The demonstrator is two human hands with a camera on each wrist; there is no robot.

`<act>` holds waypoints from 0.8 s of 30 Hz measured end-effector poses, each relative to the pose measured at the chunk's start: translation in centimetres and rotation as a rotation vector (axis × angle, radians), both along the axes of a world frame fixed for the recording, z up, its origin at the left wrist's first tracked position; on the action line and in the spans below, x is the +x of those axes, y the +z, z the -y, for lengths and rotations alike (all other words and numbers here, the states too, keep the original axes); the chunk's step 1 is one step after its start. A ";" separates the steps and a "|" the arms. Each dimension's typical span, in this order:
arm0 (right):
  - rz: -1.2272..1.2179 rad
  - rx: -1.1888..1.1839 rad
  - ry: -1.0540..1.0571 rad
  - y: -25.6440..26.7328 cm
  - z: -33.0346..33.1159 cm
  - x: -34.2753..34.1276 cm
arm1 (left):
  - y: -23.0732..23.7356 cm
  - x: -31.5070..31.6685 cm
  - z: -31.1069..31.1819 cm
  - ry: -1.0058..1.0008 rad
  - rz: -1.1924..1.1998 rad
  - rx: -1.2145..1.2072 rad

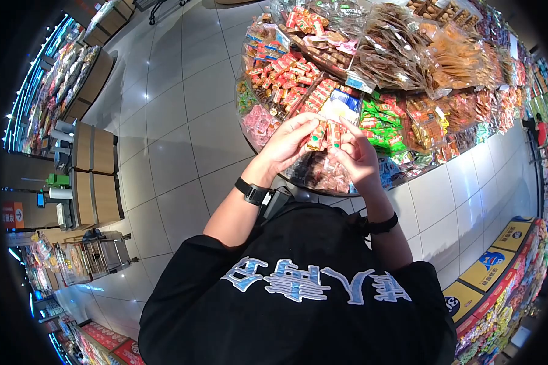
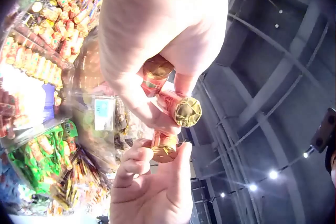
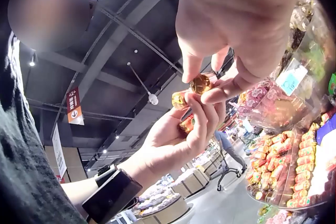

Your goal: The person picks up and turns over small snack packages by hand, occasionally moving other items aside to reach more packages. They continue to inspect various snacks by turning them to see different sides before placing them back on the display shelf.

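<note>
Over the edge of a round sweets display, my left hand [image 1: 289,143] holds two small candy rolls in red wrappers with gold ends. One left-hand roll [image 2: 181,110] points its folded gold end at the left wrist camera, and the other roll [image 2: 156,70] lies deeper among the fingers. Close beside it, my right hand [image 1: 360,155] pinches a third candy roll [image 3: 200,84] between thumb and fingers. Both hands nearly meet, fingertips right by each other. Beyond them lie a pile of similar red rolls [image 1: 283,82] and a neat row of rolls [image 1: 321,94].
Around the hands, the display holds green packets [image 1: 380,131], pink packets [image 1: 262,125], brown sweets [image 1: 326,173] and large bags of dried snacks [image 1: 389,52]. A shopping cart [image 1: 97,255] stands on the tiled floor [image 1: 164,164] at left. Yellow-signed shelving [image 1: 487,267] is at right.
</note>
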State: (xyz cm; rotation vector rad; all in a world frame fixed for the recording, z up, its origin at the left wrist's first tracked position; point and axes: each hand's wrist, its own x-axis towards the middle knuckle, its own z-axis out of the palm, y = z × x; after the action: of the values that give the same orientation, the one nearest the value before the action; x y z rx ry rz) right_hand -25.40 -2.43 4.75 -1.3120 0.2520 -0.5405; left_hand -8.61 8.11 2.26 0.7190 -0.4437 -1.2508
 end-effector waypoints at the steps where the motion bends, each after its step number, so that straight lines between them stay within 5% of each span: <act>1: -0.012 0.003 0.027 0.1 0.1 0.0 | 0.1 0.0 -0.1 -0.011 -0.001 -0.007; 16: 0.000 -0.269 -0.032 -0.8 0.0 -0.2 | 1.6 -1.3 -0.3 0.085 0.067 0.067; 24: -0.345 -0.582 -0.028 1.0 0.3 -0.8 | 1.3 -1.8 -0.2 0.070 0.208 0.127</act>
State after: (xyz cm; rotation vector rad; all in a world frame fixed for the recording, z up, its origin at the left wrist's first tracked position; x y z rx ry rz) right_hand -26.18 -2.73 5.75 -1.9739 0.4173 -0.4199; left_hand -10.40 8.33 3.56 0.9709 -0.5074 -1.1502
